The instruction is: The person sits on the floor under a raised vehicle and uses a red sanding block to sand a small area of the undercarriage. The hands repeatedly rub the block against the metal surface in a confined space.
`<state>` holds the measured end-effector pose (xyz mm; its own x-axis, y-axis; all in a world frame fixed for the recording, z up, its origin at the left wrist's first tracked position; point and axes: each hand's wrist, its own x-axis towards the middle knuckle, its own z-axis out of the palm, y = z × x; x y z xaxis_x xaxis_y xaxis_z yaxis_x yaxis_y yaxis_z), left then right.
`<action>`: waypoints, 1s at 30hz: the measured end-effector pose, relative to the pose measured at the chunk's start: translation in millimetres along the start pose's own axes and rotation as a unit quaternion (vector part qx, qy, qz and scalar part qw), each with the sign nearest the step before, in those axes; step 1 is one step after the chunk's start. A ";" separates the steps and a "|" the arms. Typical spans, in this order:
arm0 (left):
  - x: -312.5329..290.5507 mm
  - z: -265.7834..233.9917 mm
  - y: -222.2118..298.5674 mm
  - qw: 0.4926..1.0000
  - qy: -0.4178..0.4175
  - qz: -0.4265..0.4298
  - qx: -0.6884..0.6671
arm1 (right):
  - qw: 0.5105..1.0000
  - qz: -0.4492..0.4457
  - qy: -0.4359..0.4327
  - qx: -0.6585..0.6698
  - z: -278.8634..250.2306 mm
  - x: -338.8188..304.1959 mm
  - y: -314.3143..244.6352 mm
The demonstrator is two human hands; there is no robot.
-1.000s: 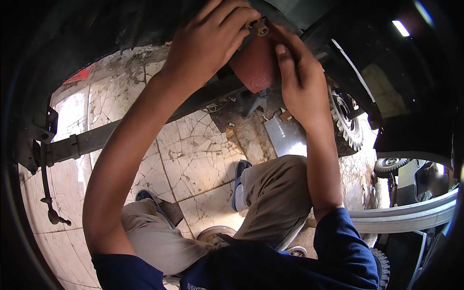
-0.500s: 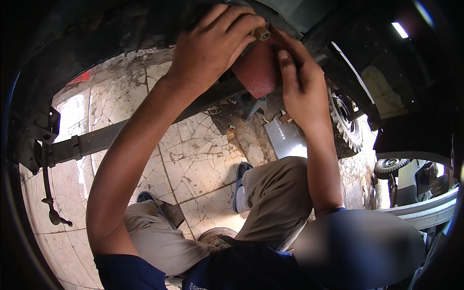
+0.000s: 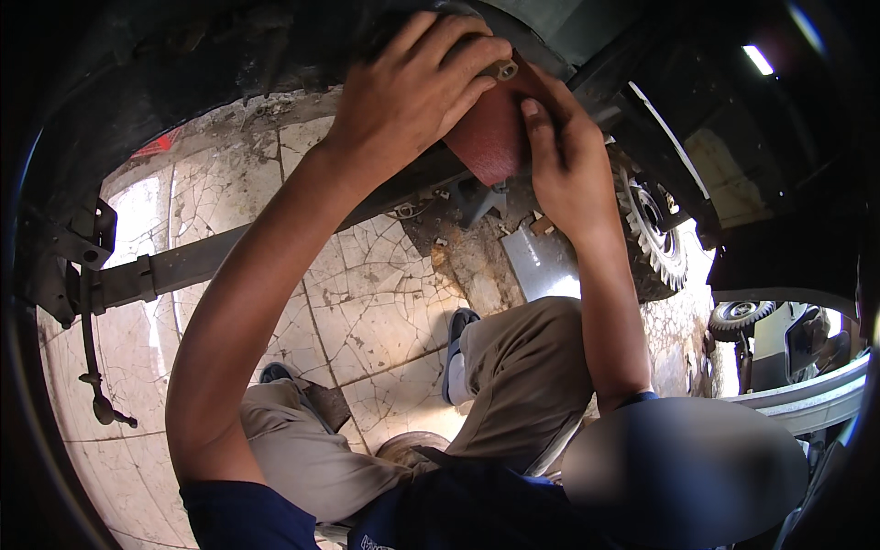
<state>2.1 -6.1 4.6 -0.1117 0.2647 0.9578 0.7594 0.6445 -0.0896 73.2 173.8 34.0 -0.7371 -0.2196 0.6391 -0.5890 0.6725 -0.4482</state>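
Observation:
Raised near the top centre, my left hand closes its fingers round a small brass-coloured nut-like fitting with a hole in its end. A reddish-brown, grainy sheet that looks like sandpaper hangs between my hands, its lower corner pointing down. My right hand grips this sheet's right side, thumb in front and the other fingers behind it. The fitting lies against the sheet's upper part. Dark parts above put the left fingertips in shadow.
Dark vehicle bodywork arches overhead. A long metal bar crosses behind my left forearm, with a hanging rod at its left end. Knobbly wheels stand at the right. Below are cracked floor tiles and a grey metal plate.
My left hand has shifted slightly right and down, and the fitting has turned a little. My right hand has moved slightly left; the sheet stays between them.

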 end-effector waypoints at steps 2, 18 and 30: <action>-0.4 -0.4 1.3 1.000 0.000 -0.004 -0.006 | 1.000 -0.003 0.003 0.011 1.7 0.4 1.4; 3.7 -4.6 2.6 1.000 0.002 -0.004 -0.001 | 1.000 -0.001 0.009 0.001 3.5 -0.3 -0.2; 1.4 1.2 7.6 0.998 0.006 -0.057 -0.033 | 0.999 -0.034 0.033 -0.019 1.8 -1.5 4.3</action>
<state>6.9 0.1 4.9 -0.1919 0.1838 0.9641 0.7824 0.6216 0.0373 71.2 175.7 30.0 -0.6719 -0.2186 0.7077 -0.6222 0.6850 -0.3791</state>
